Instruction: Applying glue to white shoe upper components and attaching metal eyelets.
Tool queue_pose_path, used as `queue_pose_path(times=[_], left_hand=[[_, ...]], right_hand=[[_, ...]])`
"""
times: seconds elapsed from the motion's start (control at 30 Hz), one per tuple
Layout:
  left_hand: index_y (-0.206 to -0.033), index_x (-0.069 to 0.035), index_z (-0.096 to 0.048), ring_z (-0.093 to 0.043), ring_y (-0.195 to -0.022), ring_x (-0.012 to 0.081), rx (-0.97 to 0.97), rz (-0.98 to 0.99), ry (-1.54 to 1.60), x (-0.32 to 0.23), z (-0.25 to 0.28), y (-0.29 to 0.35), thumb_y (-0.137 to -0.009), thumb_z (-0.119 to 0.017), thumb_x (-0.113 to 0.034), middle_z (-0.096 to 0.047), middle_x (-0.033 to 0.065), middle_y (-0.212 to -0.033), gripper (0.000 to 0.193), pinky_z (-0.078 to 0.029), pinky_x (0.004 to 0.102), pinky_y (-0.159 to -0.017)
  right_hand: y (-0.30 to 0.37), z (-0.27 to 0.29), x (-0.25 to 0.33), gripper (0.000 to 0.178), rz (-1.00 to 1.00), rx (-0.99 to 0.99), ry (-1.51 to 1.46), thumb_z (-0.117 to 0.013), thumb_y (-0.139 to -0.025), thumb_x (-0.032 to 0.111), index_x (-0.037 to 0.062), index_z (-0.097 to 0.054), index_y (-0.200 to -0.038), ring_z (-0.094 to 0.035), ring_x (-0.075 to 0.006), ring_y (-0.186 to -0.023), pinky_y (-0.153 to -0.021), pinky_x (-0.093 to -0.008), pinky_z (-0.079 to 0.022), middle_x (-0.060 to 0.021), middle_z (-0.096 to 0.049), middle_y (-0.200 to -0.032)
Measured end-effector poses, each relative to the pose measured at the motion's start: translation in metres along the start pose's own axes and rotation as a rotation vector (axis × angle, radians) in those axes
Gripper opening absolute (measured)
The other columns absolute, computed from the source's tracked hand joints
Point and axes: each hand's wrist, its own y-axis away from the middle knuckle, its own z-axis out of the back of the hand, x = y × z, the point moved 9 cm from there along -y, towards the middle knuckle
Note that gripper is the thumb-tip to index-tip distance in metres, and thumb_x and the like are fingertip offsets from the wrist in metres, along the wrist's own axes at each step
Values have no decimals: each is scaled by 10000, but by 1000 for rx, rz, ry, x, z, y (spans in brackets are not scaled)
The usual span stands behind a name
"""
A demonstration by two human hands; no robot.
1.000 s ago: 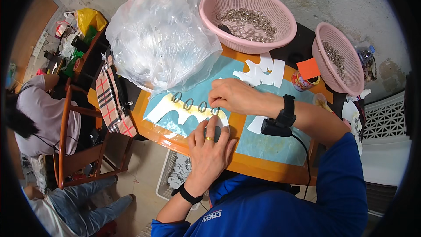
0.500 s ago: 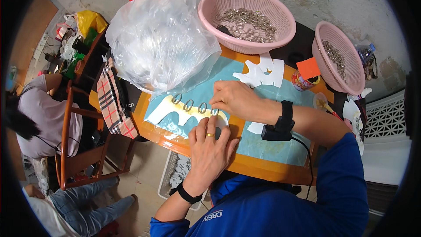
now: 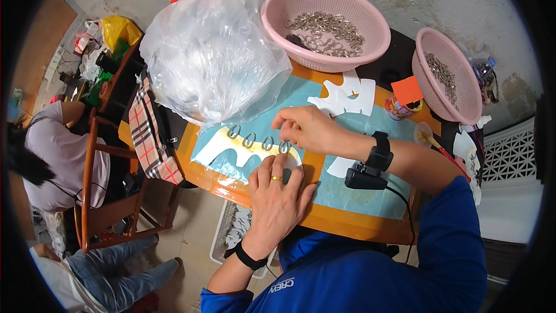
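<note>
A white cut-out piece [image 3: 215, 148] with scalloped lower edges and a yellowish band along its top lies on a blue sheet [image 3: 347, 194]. Several oval metal rings stand in a row along that band; the rightmost ring [image 3: 284, 146] is just beyond my left fingertips. My left hand [image 3: 274, 200], a gold ring on one finger, rests flat on the cut-out's right end with fingers stretched. Just above the rightmost metal ring hovers my right hand [image 3: 315, 130], its fingers half curled and slightly apart, with nothing visible in them.
Two pink baskets, one large [image 3: 278, 32] and one smaller [image 3: 475, 90], hold metal rings. A stuffed clear plastic bag [image 3: 202, 52] fills the back left. More white cut-outs [image 3: 362, 98], a tin [image 3: 399, 109] and a plaid pouch [image 3: 150, 133] lie around. Another person sits at left.
My right hand has lifted slightly up and left off the rightmost metal ring, its fingers loosening. My left hand stays nearly in place.
</note>
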Motion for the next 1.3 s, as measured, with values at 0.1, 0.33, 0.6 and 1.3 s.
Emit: queue_pose_path(times=[0.1,0.33,0.6,1.3], left_hand=[[-1106,-54,-656,-487,-1263,408,7,7,21,0,0,0,-890,-761,-330,-549,221,-1340,366,-373,509,-1013],[-1101,-47,-658,-482,-1263,406,-4,13,41,1,1,1,-879,-773,-310,-552,209,-1329,363,-369,507,-1015],[-1088,-50,-672,-465,-1231,400,-45,48,114,7,3,6,-821,-838,-279,-508,163,-1348,388,-423,509,-1008],[-1102,-48,-655,-495,-1206,377,-84,31,132,12,-1,11,-799,-852,-224,-540,134,-1366,402,-450,474,-1000]], right_hand=[[-3,12,2,185,-61,-54,-46,-623,-959,33,-25,-674,-1128,-667,-121,-769,-691,-280,-568,-90,-725,-874],[11,4,44,145,312,-52,-12,-644,-933,18,-27,-680,-1066,-722,-220,-851,-776,-335,-567,-147,-740,-927],[4,1,18,223,193,24,24,-673,-878,-52,-25,-684,-1098,-705,-170,-904,-820,-305,-575,-111,-735,-952],[8,-4,23,265,338,20,82,-619,-856,-77,6,-647,-1107,-701,-292,-823,-735,-389,-555,-136,-700,-878]])
